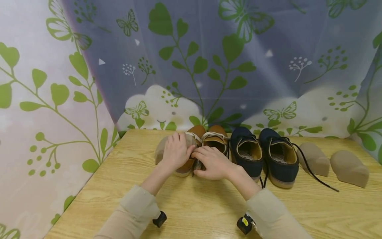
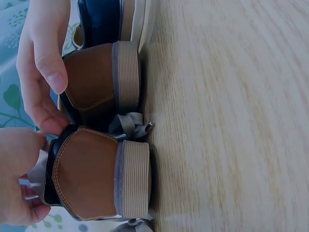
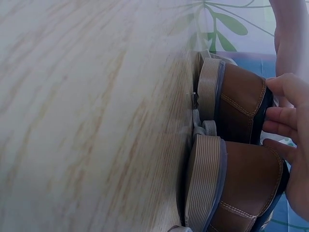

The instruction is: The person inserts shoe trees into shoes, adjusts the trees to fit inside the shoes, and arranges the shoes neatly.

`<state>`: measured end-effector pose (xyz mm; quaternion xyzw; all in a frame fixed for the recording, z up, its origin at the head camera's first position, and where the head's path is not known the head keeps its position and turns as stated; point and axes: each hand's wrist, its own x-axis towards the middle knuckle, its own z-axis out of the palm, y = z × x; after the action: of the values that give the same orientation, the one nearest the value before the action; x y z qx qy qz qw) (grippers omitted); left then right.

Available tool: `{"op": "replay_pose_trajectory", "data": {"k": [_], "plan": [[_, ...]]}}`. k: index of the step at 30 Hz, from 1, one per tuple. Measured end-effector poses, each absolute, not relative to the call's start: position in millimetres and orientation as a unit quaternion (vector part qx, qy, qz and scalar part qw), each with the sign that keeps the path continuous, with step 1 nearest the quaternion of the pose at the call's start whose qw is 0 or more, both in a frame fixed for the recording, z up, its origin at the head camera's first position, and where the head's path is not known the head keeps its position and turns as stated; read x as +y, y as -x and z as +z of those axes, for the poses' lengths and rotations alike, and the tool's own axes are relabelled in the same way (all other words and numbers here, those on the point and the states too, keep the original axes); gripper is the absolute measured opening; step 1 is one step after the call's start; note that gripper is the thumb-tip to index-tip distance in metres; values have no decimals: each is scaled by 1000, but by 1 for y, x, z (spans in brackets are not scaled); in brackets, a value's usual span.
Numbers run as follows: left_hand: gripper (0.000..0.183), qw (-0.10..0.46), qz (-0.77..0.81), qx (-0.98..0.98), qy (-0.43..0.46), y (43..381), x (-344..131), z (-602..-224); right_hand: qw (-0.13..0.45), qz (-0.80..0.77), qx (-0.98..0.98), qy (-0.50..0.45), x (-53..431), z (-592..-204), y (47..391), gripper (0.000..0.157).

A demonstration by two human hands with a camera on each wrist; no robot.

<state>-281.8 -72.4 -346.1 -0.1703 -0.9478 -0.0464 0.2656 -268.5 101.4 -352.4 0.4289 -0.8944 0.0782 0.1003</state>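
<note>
Two brown leather shoes stand heel toward me, a left one and a right one, with pale laces. My left hand reaches over the opening of the left brown shoe. A grey strip shows between its thumb and fingers; I cannot tell whether they pinch it. Beside and partly under that hand is a beige shoe insert. My right hand is at the heels, its fingers touching the dark collar of the left brown shoe. Its thumb lies against the right brown shoe's collar.
Right of the brown pair stand two navy shoes with loose black laces, one trailing over the table. Two more beige inserts lie farther right. A patterned cloth hangs behind the table. A grey lace lies between the brown heels.
</note>
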Motion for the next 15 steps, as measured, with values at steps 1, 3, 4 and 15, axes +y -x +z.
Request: {"op": "replay_pose_trajectory", "data": {"k": [1,3,4,15], "plan": [[53,267,-44,-947,171,282,-72,-346,100,79,-894,-428,101,-352,269,50],[53,266,-44,-948,172,283,-72,-346,100,80,-895,-427,102,-352,269,50],[53,265,-45,-948,172,284,-71,-346,100,80,-895,-427,102,-352,269,50],[47,242,-52,-957,149,286,-68,-348,107,76,-893,-431,102,-352,268,50]]}}
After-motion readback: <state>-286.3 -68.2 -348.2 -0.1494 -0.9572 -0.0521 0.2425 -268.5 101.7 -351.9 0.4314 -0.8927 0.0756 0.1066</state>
